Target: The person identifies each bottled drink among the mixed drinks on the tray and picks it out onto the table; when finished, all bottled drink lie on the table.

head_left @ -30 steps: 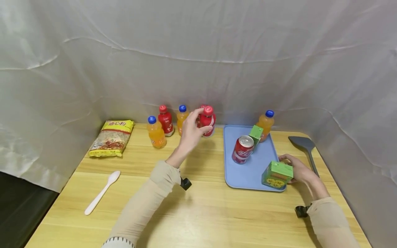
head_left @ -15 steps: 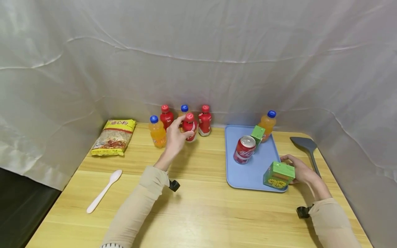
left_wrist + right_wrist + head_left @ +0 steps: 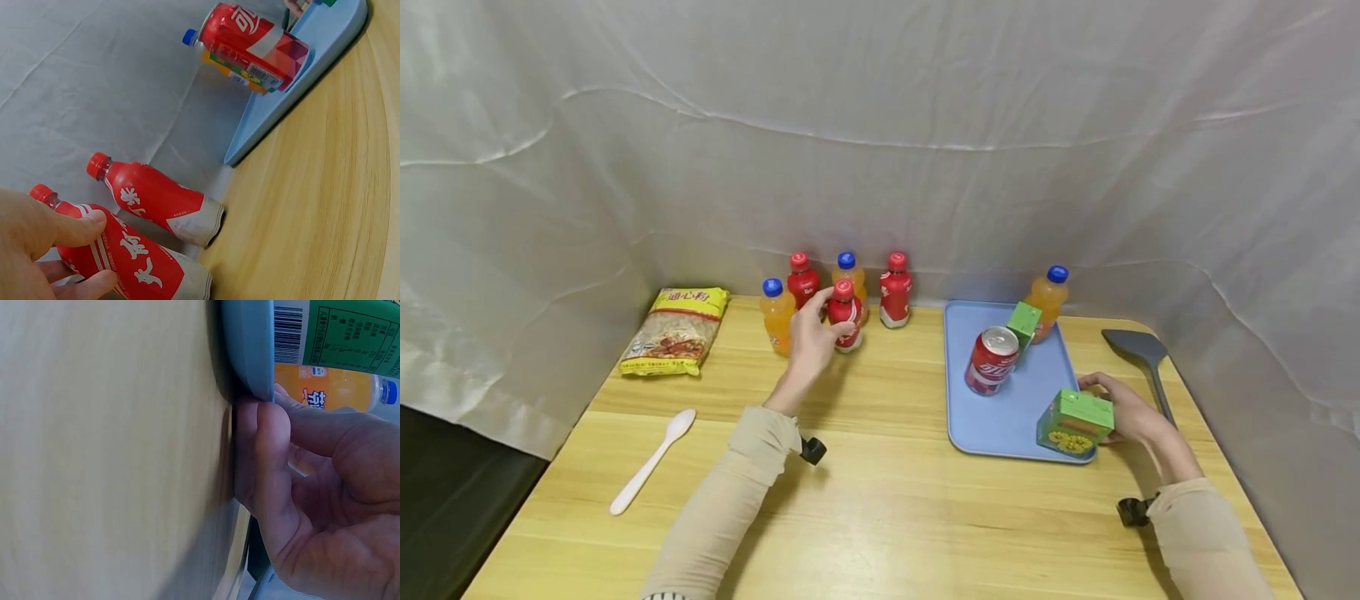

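My left hand (image 3: 811, 337) holds a red drink bottle (image 3: 845, 315) with a red cap, fingers and thumb around its upper part. The bottle is upright, in front of an orange drink bottle (image 3: 850, 279) with a blue cap; whether its base touches the table I cannot tell. Another red bottle (image 3: 159, 200) stands just beyond it in the left wrist view. At the right, my right hand (image 3: 1127, 412) pinches the rim of the blue tray (image 3: 250, 347), beside a green drink carton (image 3: 1075, 421). Some of its fingers are hidden behind that carton in the head view.
On the tray are a red soda can (image 3: 991, 362) and a second green carton (image 3: 1023, 323). An orange bottle (image 3: 1048, 296) stands behind them. A black spatula (image 3: 1138, 348) lies right; a pasta bag (image 3: 676, 332) and white spoon (image 3: 655, 458) lie left.
My left hand has carried the red bottle leftward and toward me, away from the other red bottle, to a place before the orange one. My right hand stays at the tray.
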A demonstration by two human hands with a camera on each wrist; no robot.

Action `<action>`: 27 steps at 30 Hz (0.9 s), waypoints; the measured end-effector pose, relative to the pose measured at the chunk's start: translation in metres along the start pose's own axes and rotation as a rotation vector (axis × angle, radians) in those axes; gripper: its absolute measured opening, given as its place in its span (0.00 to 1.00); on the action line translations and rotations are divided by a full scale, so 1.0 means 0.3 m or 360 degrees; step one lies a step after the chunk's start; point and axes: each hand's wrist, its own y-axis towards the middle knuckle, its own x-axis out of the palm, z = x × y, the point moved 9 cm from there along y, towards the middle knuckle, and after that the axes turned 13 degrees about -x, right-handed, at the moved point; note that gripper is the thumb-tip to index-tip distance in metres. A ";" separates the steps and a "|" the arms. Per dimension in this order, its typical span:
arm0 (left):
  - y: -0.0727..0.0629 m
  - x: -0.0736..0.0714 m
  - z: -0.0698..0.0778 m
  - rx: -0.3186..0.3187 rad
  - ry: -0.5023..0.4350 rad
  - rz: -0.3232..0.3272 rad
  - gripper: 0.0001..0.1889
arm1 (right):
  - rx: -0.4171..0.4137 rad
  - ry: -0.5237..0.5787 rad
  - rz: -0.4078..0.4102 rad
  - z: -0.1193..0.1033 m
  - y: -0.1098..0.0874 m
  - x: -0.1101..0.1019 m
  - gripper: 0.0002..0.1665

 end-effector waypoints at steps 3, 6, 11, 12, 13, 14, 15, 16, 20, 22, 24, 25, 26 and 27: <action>0.000 -0.006 -0.005 -0.0007 -0.0027 -0.0016 0.33 | 0.0007 0.0014 -0.0003 0.002 0.000 0.002 0.31; 0.003 -0.013 -0.014 -0.0021 -0.0017 -0.0015 0.34 | 0.0007 0.0008 -0.0010 0.000 0.000 0.002 0.31; 0.006 -0.030 -0.032 -0.0052 0.0031 0.0020 0.35 | 0.0003 -0.0003 -0.0018 -0.006 0.000 0.000 0.31; 0.006 -0.033 -0.036 -0.0058 0.0047 0.0027 0.35 | 0.0005 -0.0001 -0.0018 -0.006 0.000 -0.001 0.31; 0.006 -0.034 -0.038 -0.0063 0.0055 0.0026 0.35 | 0.0008 0.0003 -0.0020 -0.006 0.000 -0.002 0.31; 0.005 -0.035 -0.038 -0.0063 0.0068 0.0029 0.35 | 0.0011 0.0002 -0.0021 -0.004 0.000 -0.003 0.31; 0.004 -0.037 -0.038 -0.0063 0.0086 0.0032 0.35 | 0.0011 0.0001 -0.0022 -0.003 0.001 -0.004 0.31; 0.003 -0.038 -0.039 -0.0065 0.0102 0.0033 0.35 | 0.0013 0.0001 -0.0022 -0.002 0.001 -0.006 0.31; 0.001 -0.041 -0.036 -0.0068 0.0152 0.0023 0.35 | 0.0012 -0.0013 -0.0024 0.001 0.000 -0.010 0.31; 0.002 -0.040 -0.036 -0.0076 0.0172 0.0008 0.35 | 0.0009 -0.0016 -0.0025 0.002 0.000 -0.010 0.31; 0.002 -0.037 -0.036 -0.0087 0.0189 -0.0004 0.35 | 0.0010 -0.0014 -0.0025 0.002 0.001 -0.008 0.31; 0.002 -0.036 -0.036 -0.0092 0.0196 -0.0011 0.35 | 0.0013 -0.0011 -0.0025 0.003 0.002 -0.007 0.31; 0.001 -0.036 -0.037 -0.0095 0.0207 -0.0014 0.35 | 0.0020 -0.0008 -0.0022 0.004 0.003 -0.006 0.31; -0.001 -0.035 -0.038 -0.0100 0.0217 -0.0016 0.35 | 0.0019 -0.0010 -0.0024 0.005 0.004 -0.004 0.31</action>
